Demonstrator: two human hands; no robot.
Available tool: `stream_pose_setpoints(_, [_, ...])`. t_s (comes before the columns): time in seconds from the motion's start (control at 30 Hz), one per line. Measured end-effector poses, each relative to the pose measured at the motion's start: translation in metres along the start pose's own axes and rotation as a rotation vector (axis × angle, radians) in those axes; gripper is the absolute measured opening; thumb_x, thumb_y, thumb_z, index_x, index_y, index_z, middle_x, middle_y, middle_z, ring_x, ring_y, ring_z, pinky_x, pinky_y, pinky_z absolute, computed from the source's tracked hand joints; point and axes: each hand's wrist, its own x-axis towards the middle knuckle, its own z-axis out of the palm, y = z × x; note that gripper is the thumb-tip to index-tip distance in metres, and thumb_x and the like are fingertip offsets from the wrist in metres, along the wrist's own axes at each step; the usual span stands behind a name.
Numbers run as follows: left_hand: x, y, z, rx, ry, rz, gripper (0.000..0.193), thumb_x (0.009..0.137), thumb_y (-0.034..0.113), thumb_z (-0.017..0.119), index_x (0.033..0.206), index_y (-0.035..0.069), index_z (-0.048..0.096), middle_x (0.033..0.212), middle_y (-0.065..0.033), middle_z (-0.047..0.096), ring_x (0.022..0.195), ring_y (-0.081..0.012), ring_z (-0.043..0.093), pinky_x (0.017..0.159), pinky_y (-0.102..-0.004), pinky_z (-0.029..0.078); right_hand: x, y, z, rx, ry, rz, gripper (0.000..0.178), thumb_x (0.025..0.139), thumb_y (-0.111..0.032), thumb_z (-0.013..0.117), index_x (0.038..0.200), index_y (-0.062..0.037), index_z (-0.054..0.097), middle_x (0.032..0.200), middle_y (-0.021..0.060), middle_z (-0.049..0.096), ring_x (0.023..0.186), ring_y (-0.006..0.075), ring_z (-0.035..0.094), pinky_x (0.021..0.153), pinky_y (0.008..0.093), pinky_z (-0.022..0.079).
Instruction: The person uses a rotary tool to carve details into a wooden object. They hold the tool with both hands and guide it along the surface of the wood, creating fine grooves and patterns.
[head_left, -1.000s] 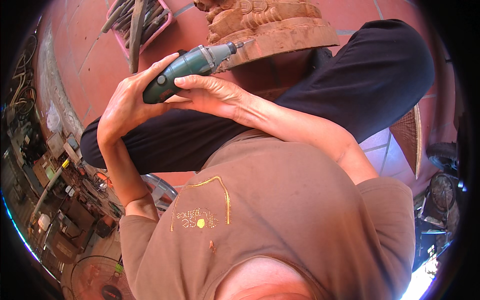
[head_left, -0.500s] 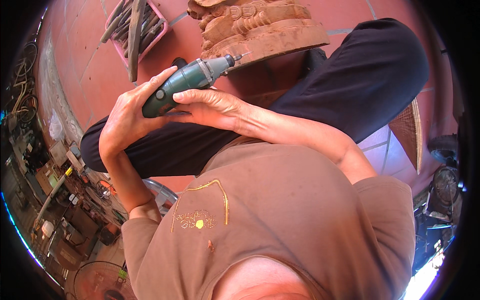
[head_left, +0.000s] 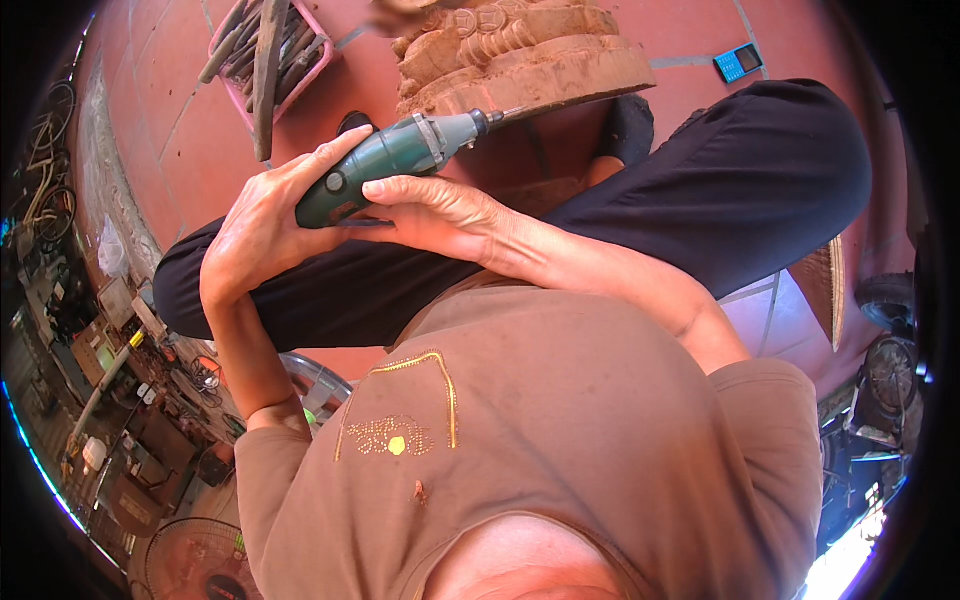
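rotary tool [head_left: 395,165]: matt green plastic, metal nose | carving [head_left: 520,55]: rough bare wood

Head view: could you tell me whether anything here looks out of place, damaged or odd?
Nothing looks damaged or spilled. Both hands, left hand and right hand, hold the green rotary tool with its tip at the carved wooden piece. The only stray item is a small blue device lying alone on the red tiled floor.

Red tiled floor [head_left: 180,130]; pink basket [head_left: 300,70] of sticks far left; cluttered shelves [head_left: 90,380] left; standing fan [head_left: 195,565] near left.
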Motion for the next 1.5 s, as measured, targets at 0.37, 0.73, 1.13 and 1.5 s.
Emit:
stream_pose_setpoints(0.37, [0.0052,-0.0031,0.0006,0.008,-0.006,0.035,0.089,0.071,0.014,0.087,0.153,0.014,0.052,0.117,-0.0184,0.072,0.102,-0.0428,0.069,0.089,-0.0457,0.055,-0.0013,-0.0031,-0.0004,0.002,-0.007,-0.010,0.046,0.096,-0.011,0.077,0.137,-0.0079,0.058,0.138,0.0113,0.064,0.137,0.0255,0.056,0.124,0.0570,0.036])
stream_pose_setpoints(0.73, [0.0077,-0.0025,-0.0007,-0.011,-0.027,0.023,0.090,0.071,0.015,0.088,0.153,0.015,0.052,0.114,-0.0184,0.072,0.101,-0.0431,0.068,0.088,-0.0455,0.055,-0.0015,-0.0035,-0.0019,0.023,0.001,-0.011,0.046,0.096,-0.010,0.076,0.138,-0.0073,0.058,0.138,0.0120,0.063,0.137,0.0259,0.056,0.125,0.0572,0.035])
stream_pose_setpoints(1.13, [0.0101,-0.0009,-0.0030,-0.020,-0.079,-0.033,0.093,0.069,0.008,0.081,0.156,0.014,0.050,0.127,-0.0237,0.070,0.115,-0.0443,0.068,0.098,-0.0460,0.055,-0.0030,-0.0043,-0.0027,0.021,-0.014,-0.016,0.047,0.096,-0.010,0.077,0.139,-0.0071,0.057,0.139,0.0111,0.063,0.137,0.0261,0.056,0.125,0.0584,0.035])
stream_pose_setpoints(1.5, [0.0103,-0.0005,-0.0023,-0.023,-0.074,-0.028,0.094,0.068,0.008,0.082,0.156,0.014,0.050,0.127,-0.0237,0.070,0.114,-0.0445,0.068,0.098,-0.0456,0.055,-0.0032,-0.0038,-0.0034,0.033,-0.012,-0.022,0.047,0.096,-0.010,0.077,0.139,-0.0063,0.057,0.138,0.0120,0.064,0.137,0.0268,0.056,0.125,0.0581,0.034])
